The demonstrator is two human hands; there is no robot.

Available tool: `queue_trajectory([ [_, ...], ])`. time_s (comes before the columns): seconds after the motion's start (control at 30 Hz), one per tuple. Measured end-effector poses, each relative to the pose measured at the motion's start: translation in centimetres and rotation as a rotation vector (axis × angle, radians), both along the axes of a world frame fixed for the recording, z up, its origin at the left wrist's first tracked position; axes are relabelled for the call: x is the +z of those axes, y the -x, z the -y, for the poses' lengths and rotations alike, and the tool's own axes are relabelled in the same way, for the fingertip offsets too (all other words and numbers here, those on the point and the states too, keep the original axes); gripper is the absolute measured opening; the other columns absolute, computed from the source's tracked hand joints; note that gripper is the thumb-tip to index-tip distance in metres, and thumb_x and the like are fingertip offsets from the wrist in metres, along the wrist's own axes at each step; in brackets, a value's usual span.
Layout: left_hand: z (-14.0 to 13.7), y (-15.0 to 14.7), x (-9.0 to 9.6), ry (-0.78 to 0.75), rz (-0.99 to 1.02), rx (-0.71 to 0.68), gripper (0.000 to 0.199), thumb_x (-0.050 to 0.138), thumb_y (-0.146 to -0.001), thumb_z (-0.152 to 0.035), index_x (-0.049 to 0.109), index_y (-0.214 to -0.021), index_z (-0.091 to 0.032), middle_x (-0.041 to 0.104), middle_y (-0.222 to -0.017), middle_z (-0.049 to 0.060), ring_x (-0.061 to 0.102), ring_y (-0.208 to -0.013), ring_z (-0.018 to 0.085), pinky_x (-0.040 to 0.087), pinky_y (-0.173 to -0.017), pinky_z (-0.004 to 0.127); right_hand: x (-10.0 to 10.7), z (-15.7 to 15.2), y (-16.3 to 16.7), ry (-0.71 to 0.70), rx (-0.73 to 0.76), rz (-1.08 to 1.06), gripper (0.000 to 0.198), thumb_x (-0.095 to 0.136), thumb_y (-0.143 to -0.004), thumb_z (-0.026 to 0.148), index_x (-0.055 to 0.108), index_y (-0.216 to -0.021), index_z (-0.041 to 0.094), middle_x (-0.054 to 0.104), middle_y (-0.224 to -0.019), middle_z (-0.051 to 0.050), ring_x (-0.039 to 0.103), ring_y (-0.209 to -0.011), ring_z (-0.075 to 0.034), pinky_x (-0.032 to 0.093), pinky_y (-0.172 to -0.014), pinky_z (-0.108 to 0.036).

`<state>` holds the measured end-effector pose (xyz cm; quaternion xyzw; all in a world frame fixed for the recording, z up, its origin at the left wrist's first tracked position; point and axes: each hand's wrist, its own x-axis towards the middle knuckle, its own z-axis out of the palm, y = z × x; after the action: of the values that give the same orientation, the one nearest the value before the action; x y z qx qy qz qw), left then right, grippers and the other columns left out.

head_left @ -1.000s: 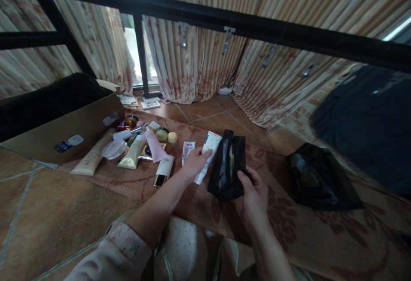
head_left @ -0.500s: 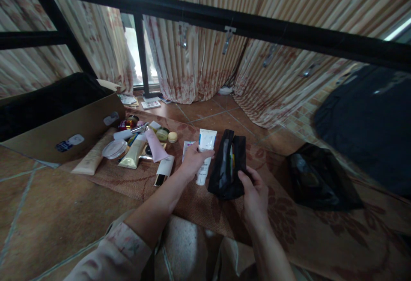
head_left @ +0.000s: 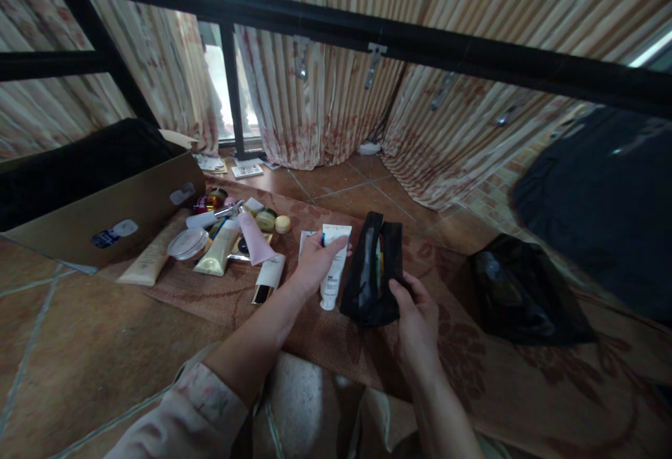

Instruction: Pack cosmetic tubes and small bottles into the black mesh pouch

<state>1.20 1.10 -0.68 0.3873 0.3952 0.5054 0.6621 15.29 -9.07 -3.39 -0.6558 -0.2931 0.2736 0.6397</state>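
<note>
A white squeeze tube (head_left: 330,280), cap end toward me, is pinched in my left hand (head_left: 313,263), with the thumb across its upper part. Just right of it sits a black zip pouch (head_left: 370,305), its top gaping, with something yellow and green showing inside. My right hand (head_left: 418,312) grips the pouch's right side between thumb and fingers. Part of a small white packet (head_left: 304,236) peeks out behind my left hand. To the left lie a pink tube (head_left: 254,236), a white bottle with a dark cap (head_left: 269,278) and a pale gold tube (head_left: 217,249).
A cardboard box (head_left: 152,200) with black fabric inside stands at the left. Near it are a large beige tube (head_left: 152,256), a round clear compact (head_left: 187,243) and small jars. Another black pouch (head_left: 530,298) rests at the right. A dark metal rail (head_left: 336,18) crosses before the curtains.
The white tube has shifted slightly toward me, and its face has turned so different print shows. My left thumb now lies further up it. The pouch and right hand stay put.
</note>
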Motion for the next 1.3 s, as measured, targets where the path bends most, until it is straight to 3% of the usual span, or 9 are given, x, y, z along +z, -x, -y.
queue_trajectory([
  [0.37,0.2,-0.2,0.3,0.004,-0.060,-0.029,0.032,0.075,-0.067,-0.043,0.060,-0.069,-0.014,0.061,-0.056,-0.001,0.057,-0.048,0.011,0.050,-0.051,0.024,0.3,0.0,0.1,-0.007,0.026,-0.018,0.043,0.070,-0.070,0.043,0.069,-0.105,0.017,0.072,-0.099,-0.006,0.066,-0.089,-0.023,0.049,-0.081,-0.036],
  [0.77,0.8,-0.2,1.2,-0.033,-0.056,-0.015,0.028,0.072,-0.068,-0.039,0.060,-0.068,-0.014,0.061,-0.053,-0.001,0.056,-0.045,0.010,0.044,-0.045,0.020,0.3,-0.1,0.1,-0.014,0.036,-0.023,0.043,0.069,-0.070,0.042,0.069,-0.104,0.017,0.073,-0.097,-0.006,0.065,-0.086,-0.022,0.049,-0.079,-0.035],
  [1.3,0.2,-0.2,0.0,0.073,0.082,-0.026,0.021,0.067,-0.068,-0.034,0.062,-0.073,-0.014,0.064,-0.057,0.001,0.060,-0.051,0.014,0.053,-0.052,0.027,0.0,-0.1,0.0,0.002,0.036,-0.040,0.045,0.069,-0.071,0.043,0.069,-0.108,0.017,0.073,-0.096,-0.006,0.066,-0.083,-0.021,0.051,-0.074,-0.033],
])
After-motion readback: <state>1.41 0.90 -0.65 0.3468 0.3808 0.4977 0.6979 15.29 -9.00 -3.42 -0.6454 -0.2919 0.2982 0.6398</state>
